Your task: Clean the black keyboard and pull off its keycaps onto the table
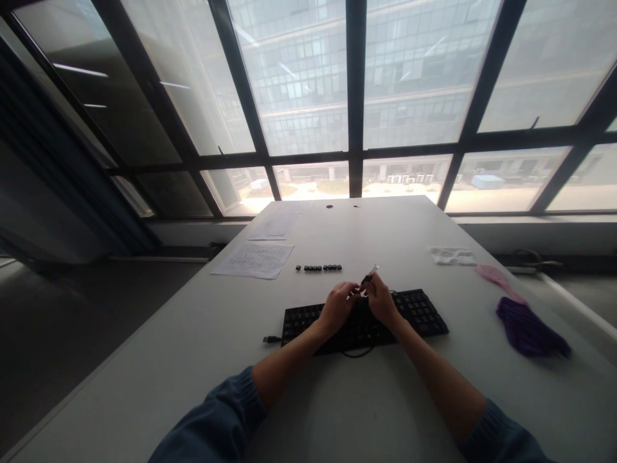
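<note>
Over the middle of a black keyboard point(423, 314), my two hands meet at the fingertips. My right hand point(382, 301) is closed around a small keycap puller point(369, 277) with a dark body and thin shiny wire ends that point up and away. My left hand point(337, 305) pinches beside it; a small dark bit shows at its fingertips, too small to name. Behind the keyboard lies a row of loose black keycaps point(332, 267), one a little apart on the left. My hands and forearms hide the keyboard's middle keys.
A USB plug point(272, 339) rests at the keyboard's left end, and its cable point(359, 354) loops out in front. Printed sheets point(255, 260) lie at the left. On the right are a white cloth point(452, 256), a pink brush-shaped item point(499, 280) and a purple cloth point(527, 328).
</note>
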Demonstrator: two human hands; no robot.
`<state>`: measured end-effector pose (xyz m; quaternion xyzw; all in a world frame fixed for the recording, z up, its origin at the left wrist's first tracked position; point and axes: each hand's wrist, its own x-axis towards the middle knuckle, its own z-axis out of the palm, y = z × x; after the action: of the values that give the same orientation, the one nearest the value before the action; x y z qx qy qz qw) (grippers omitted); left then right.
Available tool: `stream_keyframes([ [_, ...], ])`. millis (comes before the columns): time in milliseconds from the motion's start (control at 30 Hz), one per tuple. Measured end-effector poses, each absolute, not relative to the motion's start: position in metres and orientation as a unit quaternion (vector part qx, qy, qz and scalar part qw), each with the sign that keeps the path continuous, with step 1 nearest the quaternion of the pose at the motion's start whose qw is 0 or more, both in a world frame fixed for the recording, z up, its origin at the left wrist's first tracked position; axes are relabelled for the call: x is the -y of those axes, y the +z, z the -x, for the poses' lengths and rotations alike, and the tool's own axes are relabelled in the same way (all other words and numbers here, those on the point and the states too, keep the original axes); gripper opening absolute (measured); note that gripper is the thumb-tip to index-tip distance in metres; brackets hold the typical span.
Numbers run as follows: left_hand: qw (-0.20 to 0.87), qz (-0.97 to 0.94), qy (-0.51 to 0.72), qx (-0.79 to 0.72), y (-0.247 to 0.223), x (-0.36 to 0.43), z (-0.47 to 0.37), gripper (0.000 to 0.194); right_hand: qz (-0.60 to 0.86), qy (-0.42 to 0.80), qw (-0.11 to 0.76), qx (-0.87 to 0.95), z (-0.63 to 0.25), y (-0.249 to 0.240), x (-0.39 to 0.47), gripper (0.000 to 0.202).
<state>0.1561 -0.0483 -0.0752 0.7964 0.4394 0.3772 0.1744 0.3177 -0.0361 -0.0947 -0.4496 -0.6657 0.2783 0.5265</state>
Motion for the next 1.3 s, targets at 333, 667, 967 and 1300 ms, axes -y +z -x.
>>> stream_keyframes([
  [333,0.074,-0.876,0.287,-0.379,-0.067,0.054,-0.157,0.035,0.46,0.316,0.548,0.623,-0.32,-0.098,0.03,0.013],
  [667,0.112,-0.806,0.296,-0.499,-0.03,-0.032,-0.139,0.014,0.466,0.346,0.653,0.486,-0.318,-0.095,0.026,0.016],
  [967,0.068,-0.774,0.223,-0.589,-0.068,-0.094,-0.15,0.008,0.471,0.346,0.637,0.503,-0.318,-0.1,0.024,0.013],
  [1300,0.069,-0.761,0.214,-0.608,-0.067,-0.097,-0.142,0.033,0.477,0.326,0.626,0.524,-0.321,-0.095,0.021,0.014],
])
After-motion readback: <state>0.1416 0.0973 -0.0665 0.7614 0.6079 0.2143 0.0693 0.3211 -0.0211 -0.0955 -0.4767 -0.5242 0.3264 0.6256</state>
